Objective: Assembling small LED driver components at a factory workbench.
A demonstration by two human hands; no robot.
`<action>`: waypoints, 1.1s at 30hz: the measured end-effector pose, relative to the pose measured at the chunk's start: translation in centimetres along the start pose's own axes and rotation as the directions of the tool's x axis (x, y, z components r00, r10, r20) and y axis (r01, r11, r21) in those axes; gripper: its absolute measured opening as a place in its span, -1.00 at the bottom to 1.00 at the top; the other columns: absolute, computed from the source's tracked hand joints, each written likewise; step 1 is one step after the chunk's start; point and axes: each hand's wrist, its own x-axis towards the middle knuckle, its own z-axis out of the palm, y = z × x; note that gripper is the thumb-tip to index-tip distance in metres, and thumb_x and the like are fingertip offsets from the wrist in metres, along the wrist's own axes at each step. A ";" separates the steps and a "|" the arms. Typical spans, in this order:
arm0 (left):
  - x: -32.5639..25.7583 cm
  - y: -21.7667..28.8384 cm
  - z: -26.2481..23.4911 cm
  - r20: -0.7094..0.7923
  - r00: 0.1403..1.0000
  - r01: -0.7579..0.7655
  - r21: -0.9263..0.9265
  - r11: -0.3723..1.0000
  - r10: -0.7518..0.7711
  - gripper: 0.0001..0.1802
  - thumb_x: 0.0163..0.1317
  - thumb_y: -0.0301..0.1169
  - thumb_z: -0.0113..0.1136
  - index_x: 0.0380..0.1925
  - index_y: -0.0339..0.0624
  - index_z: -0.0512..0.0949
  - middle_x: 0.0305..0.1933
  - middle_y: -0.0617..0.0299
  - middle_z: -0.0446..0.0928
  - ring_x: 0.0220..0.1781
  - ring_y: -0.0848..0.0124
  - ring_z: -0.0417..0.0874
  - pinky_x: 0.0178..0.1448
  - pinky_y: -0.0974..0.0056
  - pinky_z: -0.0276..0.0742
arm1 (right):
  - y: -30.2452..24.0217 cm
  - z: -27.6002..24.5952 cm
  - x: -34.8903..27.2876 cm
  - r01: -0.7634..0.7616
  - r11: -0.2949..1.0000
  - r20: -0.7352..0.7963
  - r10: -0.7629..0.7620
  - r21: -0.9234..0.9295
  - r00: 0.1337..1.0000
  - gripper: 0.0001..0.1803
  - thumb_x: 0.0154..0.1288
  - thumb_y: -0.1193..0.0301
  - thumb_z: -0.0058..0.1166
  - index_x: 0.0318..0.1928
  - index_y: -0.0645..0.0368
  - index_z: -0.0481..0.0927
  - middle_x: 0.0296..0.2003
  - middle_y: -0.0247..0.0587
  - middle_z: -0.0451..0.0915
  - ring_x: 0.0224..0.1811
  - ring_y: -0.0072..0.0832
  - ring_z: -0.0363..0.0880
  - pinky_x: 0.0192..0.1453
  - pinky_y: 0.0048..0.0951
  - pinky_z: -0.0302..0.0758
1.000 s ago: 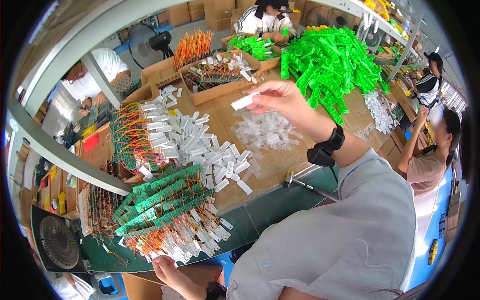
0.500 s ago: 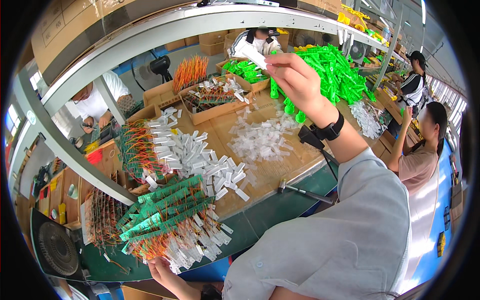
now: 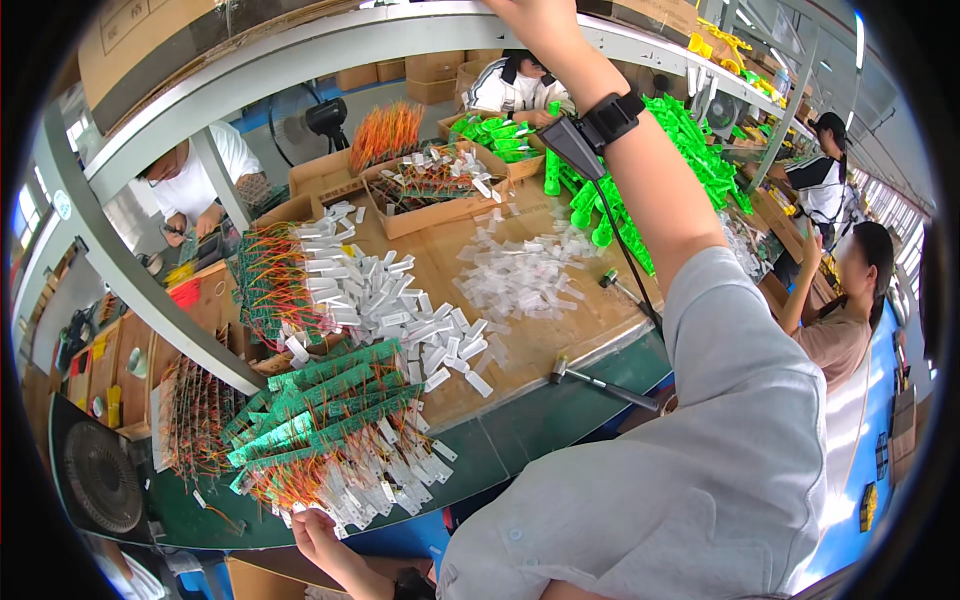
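My right hand [image 3: 532,14] is raised high to the overhead shelf rail, and the picture's top edge cuts it off, so its fingers are hidden. A black band [image 3: 610,118] sits on that wrist. My left hand [image 3: 318,532] rests low at the bench's front edge. It touches the white tags hanging from a heap of green circuit boards with orange wires [image 3: 330,405]. Its grip is hidden. A pile of loose white tags [image 3: 390,300] lies mid-bench. Small clear plastic pieces [image 3: 530,275] are scattered beyond.
A mound of bright green plastic parts [image 3: 690,150] fills the far right. Two small hammers [image 3: 598,380] [image 3: 625,290] lie near the front edge. Cardboard boxes [image 3: 430,195] hold more wired boards. A slanted metal post [image 3: 120,265] crosses the left. Other people work across [image 3: 200,175] and to the right [image 3: 840,320].
My right arm has lifted from above the clear pieces up to the overhead rail, its hand now leaving the picture. My view tilted up. The left hand stayed at the front edge.
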 end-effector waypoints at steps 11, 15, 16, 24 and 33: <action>-0.9 -0.4 0.4 -0.033 0.999 0.014 0.065 0.998 -0.012 -0.76 0.45 -0.40 0.03 -0.46 -0.09 0.34 -0.44 0.39 0.29 -0.39 0.60 0.24 -0.28 0.45 0.16 | -0.9 -7.5 -15.3 -0.101 0.974 0.210 0.058 0.203 0.976 -0.88 0.34 0.65 0.03 -0.19 0.23 0.60 -0.29 -0.09 0.62 -0.24 -0.23 0.62 -0.10 -0.29 0.52; -0.5 -0.2 1.4 -0.012 1.000 0.016 0.137 0.990 -0.014 -0.77 0.46 -0.41 0.02 -0.45 -0.09 0.36 -0.44 0.39 0.29 -0.39 0.60 0.24 -0.27 0.46 0.16 | -0.5 -6.3 -30.3 -0.594 0.798 0.692 0.373 0.101 0.619 -0.88 0.33 0.58 0.07 -0.15 0.24 0.61 -0.25 -0.03 0.59 -0.23 -0.02 0.63 -0.18 -0.19 0.58; -0.3 -0.1 2.0 -0.057 0.998 0.016 0.144 0.989 -0.008 -0.78 0.46 -0.40 0.02 -0.44 -0.08 0.37 -0.44 0.39 0.29 -0.39 0.60 0.24 -0.27 0.47 0.16 | 0.8 -5.3 -35.2 -0.678 0.734 0.687 0.469 0.047 0.555 -0.86 0.36 0.56 0.05 -0.13 0.25 0.62 -0.26 -0.08 0.64 -0.23 -0.13 0.68 -0.21 -0.23 0.59; 0.8 -2.0 2.2 0.023 0.999 0.026 0.131 0.991 -0.029 -0.82 0.52 -0.37 0.05 -0.34 -0.11 0.46 -0.35 0.37 0.43 -0.34 0.62 0.34 -0.24 0.50 0.27 | 4.8 0.3 -52.5 -0.859 0.253 0.624 0.776 -0.445 -0.094 -0.74 0.46 0.36 -0.04 0.02 0.17 0.62 -0.18 0.00 0.73 -0.10 -0.15 0.72 -0.05 -0.17 0.62; 0.4 -1.9 6.5 -0.046 0.999 0.033 0.202 0.979 -0.024 -0.80 0.52 -0.36 0.05 -0.35 -0.12 0.44 -0.38 0.36 0.38 -0.36 0.62 0.31 -0.27 0.49 0.24 | 6.1 -0.9 -56.8 -0.757 0.457 0.704 0.710 -0.467 -0.006 -0.65 0.56 0.25 -0.16 0.16 0.14 0.51 -0.10 0.19 0.68 0.00 0.17 0.64 0.07 0.00 0.57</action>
